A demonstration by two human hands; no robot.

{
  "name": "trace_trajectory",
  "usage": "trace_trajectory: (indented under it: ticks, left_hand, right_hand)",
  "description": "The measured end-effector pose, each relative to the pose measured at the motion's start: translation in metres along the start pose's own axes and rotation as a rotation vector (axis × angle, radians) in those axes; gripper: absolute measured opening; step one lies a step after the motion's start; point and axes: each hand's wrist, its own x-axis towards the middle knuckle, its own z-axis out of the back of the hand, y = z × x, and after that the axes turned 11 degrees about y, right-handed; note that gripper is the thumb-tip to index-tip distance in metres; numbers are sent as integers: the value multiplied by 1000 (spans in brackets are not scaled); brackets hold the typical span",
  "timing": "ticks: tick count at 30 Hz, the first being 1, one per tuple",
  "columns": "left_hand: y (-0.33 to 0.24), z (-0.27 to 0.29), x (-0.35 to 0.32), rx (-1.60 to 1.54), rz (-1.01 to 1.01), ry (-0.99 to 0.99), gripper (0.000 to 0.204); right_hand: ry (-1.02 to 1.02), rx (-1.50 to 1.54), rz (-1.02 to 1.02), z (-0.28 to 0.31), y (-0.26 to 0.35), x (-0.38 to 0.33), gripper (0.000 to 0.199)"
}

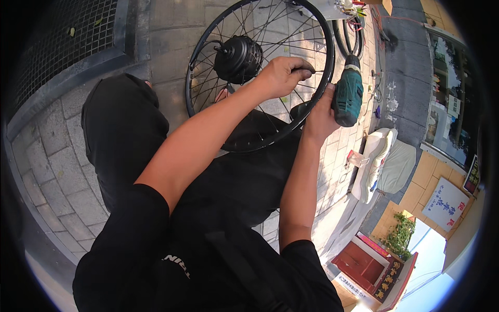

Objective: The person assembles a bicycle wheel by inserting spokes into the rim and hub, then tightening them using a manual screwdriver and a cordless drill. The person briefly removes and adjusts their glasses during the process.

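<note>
A black spoked wheel [330, 49] leans across my lap, its thick black hub motor [238, 59] at the centre with a short cable at the axle. My left hand [286, 76] reaches over the spokes, thumb and fingers pinched on a spoke close to the right side of the rim. Just outside that rim, my right hand [320, 120] is closed round the handle of a teal and black cordless drill [349, 96]. The drill's chuck points away from me. Its bit cannot be made out, and the handle is mostly hidden by my hand and the rim.
My black-trousered legs [125, 122] are under and beside the wheel. Grey paving [57, 171] surrounds me, with a metal grating [78, 39] at the far left. Tools and wires clutter a stand [338, 10] at the top. Pale cushions [373, 161] lie to the right.
</note>
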Motion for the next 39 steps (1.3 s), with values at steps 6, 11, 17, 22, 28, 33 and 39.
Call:
trace_trajectory:
  ticks: [6, 11, 17, 22, 28, 33, 39]
  left_hand:
    - [-6, -5, -14, 6, 40, -5, 24]
    - [0, -18, -26, 25, -16, 41, 23]
    - [-1, -28, -42, 17, 16, 77, 26]
    - [-20, -1, -36, -40, 24, 142, 26]
    - [-19, 3, -34, -181, 98, 89, 18]
    - [-5, 5, -31, 55, -145, 128, 17]
    - [-6, 3, -34, 119, -96, 132, 17]
  right_hand:
    - [100, -92, 46, 11, 17, -7, 18]
    - [252, -216, -24, 63, 36, -8, 16]
    - [371, -193, -193, 179, 36, 0, 22]
    - [561, -11, -366, 231, 32, 9, 29]
    - [653, -16, -335, 223, 24, 23, 39]
    - [686, -26, -250, 215, 13, 28, 39]
    - [858, -200, -202, 212, 18, 49, 33]
